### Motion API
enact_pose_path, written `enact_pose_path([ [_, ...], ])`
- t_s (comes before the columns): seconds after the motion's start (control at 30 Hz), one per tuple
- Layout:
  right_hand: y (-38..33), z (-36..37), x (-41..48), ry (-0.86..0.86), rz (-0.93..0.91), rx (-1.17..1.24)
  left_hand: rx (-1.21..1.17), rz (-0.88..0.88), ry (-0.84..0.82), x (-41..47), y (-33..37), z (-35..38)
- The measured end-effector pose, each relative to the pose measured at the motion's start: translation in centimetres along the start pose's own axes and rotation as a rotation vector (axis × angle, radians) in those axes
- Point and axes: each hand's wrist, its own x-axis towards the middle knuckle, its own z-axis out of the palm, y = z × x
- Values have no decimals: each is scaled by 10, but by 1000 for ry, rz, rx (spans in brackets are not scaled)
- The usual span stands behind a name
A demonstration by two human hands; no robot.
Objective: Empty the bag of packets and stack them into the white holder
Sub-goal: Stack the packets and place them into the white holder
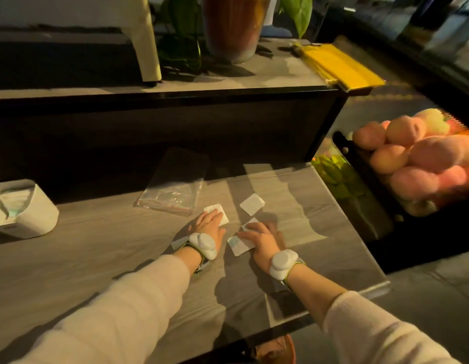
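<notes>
A clear plastic bag (173, 191) lies flat on the wooden table (102, 248), looking empty. Small white square packets are scattered to its right. My left hand (209, 221) rests flat on one packet (219, 212) with straight fingers. My right hand (262, 237) presses on two overlapping packets (240, 245), its fingers slightly bent over them. Another packet (251, 204) lies free just beyond my hands. A corner of one more packet (178, 243) peeks out beside my left wrist. The white holder (23, 208) stands at the table's far left, well away from both hands.
A raised dark shelf (175, 95) behind the table carries a potted plant (233, 27), a white leg and yellow sheets (338, 65). To the right, a lit display holds peaches (412, 153) and green fruit. The table's right edge (359, 232) drops off.
</notes>
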Motion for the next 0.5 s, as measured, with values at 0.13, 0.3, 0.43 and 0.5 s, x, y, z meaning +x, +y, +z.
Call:
enact_pose_path([
  [0.13, 0, 0, -6, 142, 9, -10, -7, -17, 134, -5, 5, -1],
  [0.3, -1, -1, -9, 177, -65, -17, 43, -90, 134, -13, 2, -6],
  [0.43, 2, 3, -6, 99, -142, -100, 65, -50, 94, -19, 2, -6],
  [0.5, 4, 4, -7, 100, -157, -90, 94, -25, 83, -23, 3, -7],
])
